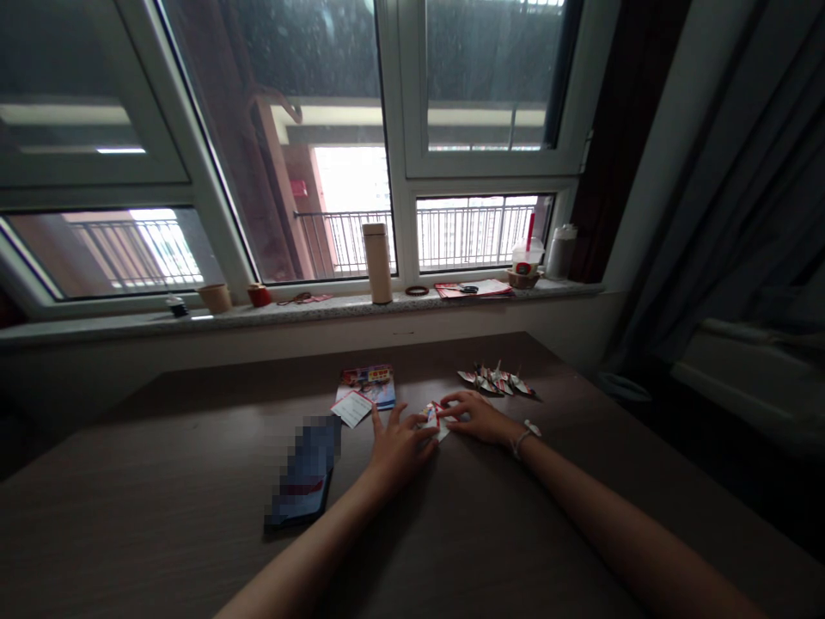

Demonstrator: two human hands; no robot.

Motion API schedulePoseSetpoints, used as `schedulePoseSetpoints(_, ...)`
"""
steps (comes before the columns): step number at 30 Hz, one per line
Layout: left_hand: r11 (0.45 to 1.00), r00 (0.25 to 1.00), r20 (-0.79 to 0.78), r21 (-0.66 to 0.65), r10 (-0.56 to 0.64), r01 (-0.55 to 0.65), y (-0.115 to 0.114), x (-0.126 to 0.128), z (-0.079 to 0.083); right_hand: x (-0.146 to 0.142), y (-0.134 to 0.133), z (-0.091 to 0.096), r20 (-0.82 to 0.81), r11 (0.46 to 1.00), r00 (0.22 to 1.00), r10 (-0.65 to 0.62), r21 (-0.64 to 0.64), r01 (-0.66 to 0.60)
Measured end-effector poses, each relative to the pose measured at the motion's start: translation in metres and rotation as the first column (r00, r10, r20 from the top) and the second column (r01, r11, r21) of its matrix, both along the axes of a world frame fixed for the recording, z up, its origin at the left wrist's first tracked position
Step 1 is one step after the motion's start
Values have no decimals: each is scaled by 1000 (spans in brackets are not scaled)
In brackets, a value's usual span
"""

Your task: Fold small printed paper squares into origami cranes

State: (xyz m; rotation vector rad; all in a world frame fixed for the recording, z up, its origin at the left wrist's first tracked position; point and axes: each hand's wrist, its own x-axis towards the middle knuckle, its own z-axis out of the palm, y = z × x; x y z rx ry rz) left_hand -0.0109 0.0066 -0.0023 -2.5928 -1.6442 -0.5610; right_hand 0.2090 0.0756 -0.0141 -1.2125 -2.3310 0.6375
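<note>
A small folded paper [443, 425], white with a red edge and some coloured print, lies on the table between my hands. My left hand [398, 447] grips its left side with thumb and fingers, while one finger stretches away toward a white card with a red border [351, 408]. From the right, my right hand [482, 419] holds the paper with its fingertips pressed down on it. Part of the paper is hidden under the fingers. Beneath the white card is a colourful printed stack [377, 384]. Beyond my right hand sit several folded paper pieces [496, 378] in a cluster.
A phone [306, 473], partly pixelated, lies left of my left forearm on the dark table [174, 464]. Along the windowsill stand a tan bottle [377, 265], a paper cup [216, 298], a drink cup with a red straw [527, 256], a grey bottle [560, 254] and scissors [467, 290] on papers.
</note>
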Motion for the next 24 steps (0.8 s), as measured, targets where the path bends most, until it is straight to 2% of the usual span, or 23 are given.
schedulePoseSetpoints(8, 998, 996, 83, -58, 19, -14, 0, 4, 3, -1, -3, -7, -61, 998, 998, -34, 46, 36)
schedulePoseSetpoints(14, 995, 993, 117, -96, 25, -14, 0, 5, 9, -6, -11, -5, -60, 994, 995, -81, 74, 85)
schedulePoseSetpoints(19, 992, 994, 111, -126, 4, 10, 2, 3, 7, -9, -12, -6, -72, 987, 990, -122, 98, 129)
schedulePoseSetpoints(24, 989, 990, 137, -149, 35, -14, 6, 6, 4, -14, -9, -8, -92, 972, 975, -203, 102, 212)
